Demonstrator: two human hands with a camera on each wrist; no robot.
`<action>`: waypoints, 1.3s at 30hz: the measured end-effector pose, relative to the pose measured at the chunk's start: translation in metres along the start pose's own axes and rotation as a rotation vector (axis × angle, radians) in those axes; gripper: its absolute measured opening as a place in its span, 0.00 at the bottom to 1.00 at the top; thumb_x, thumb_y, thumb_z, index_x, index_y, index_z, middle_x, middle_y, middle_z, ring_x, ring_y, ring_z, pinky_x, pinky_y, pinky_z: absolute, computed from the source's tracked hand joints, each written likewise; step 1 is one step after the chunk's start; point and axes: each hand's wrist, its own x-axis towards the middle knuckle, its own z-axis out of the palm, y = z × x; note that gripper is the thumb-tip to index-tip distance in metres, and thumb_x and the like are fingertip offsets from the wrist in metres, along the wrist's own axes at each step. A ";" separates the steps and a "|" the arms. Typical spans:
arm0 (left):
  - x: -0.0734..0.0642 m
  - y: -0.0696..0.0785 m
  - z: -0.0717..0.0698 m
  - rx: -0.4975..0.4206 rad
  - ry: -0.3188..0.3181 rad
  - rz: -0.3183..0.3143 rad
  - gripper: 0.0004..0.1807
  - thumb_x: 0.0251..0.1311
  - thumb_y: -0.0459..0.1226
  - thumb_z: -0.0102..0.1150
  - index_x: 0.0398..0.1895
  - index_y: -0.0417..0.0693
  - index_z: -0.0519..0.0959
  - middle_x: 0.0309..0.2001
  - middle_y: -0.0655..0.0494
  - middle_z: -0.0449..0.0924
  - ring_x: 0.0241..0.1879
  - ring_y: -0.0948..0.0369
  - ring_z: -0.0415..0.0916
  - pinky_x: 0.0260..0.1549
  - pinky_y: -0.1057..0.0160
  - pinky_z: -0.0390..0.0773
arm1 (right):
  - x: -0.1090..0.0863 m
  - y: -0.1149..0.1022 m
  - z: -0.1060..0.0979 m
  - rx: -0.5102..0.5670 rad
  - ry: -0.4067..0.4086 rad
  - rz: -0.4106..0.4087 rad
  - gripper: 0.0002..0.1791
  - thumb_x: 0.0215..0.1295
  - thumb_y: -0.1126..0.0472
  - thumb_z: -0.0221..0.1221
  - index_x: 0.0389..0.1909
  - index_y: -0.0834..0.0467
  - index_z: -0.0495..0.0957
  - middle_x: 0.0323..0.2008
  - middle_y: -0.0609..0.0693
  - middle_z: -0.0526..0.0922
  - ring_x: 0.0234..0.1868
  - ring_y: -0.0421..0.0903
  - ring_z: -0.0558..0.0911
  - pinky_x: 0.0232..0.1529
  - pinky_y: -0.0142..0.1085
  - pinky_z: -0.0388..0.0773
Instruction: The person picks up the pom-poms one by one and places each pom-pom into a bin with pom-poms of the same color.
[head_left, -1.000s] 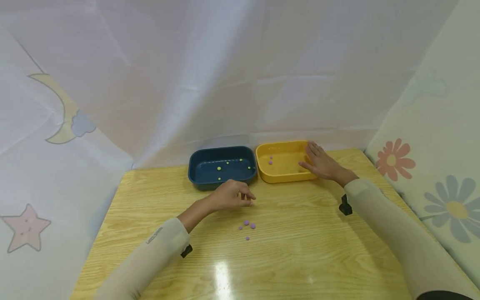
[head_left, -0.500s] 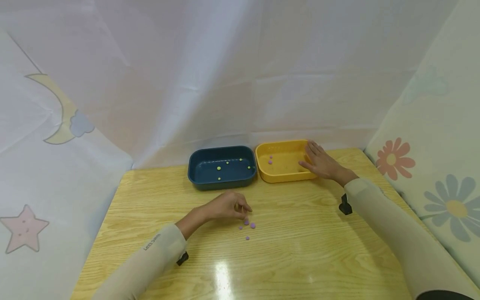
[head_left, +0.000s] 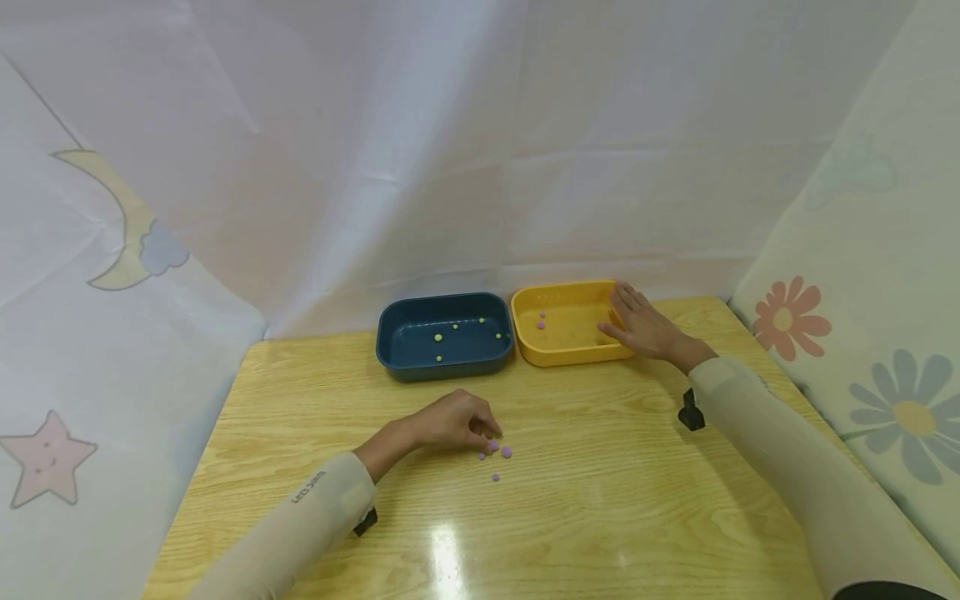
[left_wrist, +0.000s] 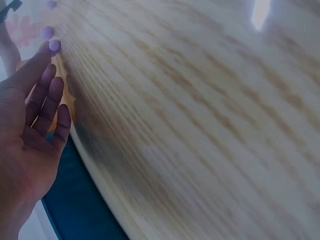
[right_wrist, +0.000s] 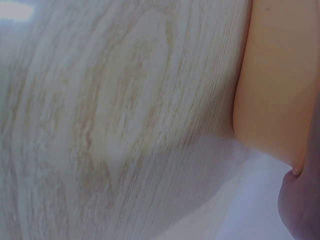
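Over the wooden table my left hand [head_left: 453, 419] bends down to a small purple ball [head_left: 493, 446], thumb and index fingertips right at it. In the left wrist view, that purple ball [left_wrist: 54, 45] sits at the thumb tip; whether it is pinched I cannot tell. Other purple balls [head_left: 506, 452] lie close by, one [head_left: 496, 477] nearer me. My right hand [head_left: 647, 327] rests straight-fingered on the right end of a yellow tray [head_left: 573, 358], which holds two purple balls [head_left: 541, 325]. In the right wrist view, part of the hand [right_wrist: 300, 200] touches the tray's rim.
A dark blue tray [head_left: 442, 372] stands left of the yellow one, with several yellow-green balls [head_left: 438, 337] in it. White cloth [head_left: 435, 167] hangs behind the table [head_left: 600, 500], and printed cloth flanks it on both sides.
My left hand has come down from in front of the blue tray toward me, to the purple balls on the table. The right hand has stayed on the yellow tray.
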 end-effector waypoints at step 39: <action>0.027 0.011 -0.023 0.091 0.145 0.097 0.05 0.68 0.38 0.73 0.43 0.49 0.93 0.35 0.63 0.87 0.34 0.73 0.79 0.33 0.71 0.80 | 0.001 0.005 0.004 0.018 -0.003 0.004 0.50 0.85 0.38 0.43 0.82 0.74 0.34 0.84 0.69 0.28 0.84 0.67 0.31 0.82 0.60 0.30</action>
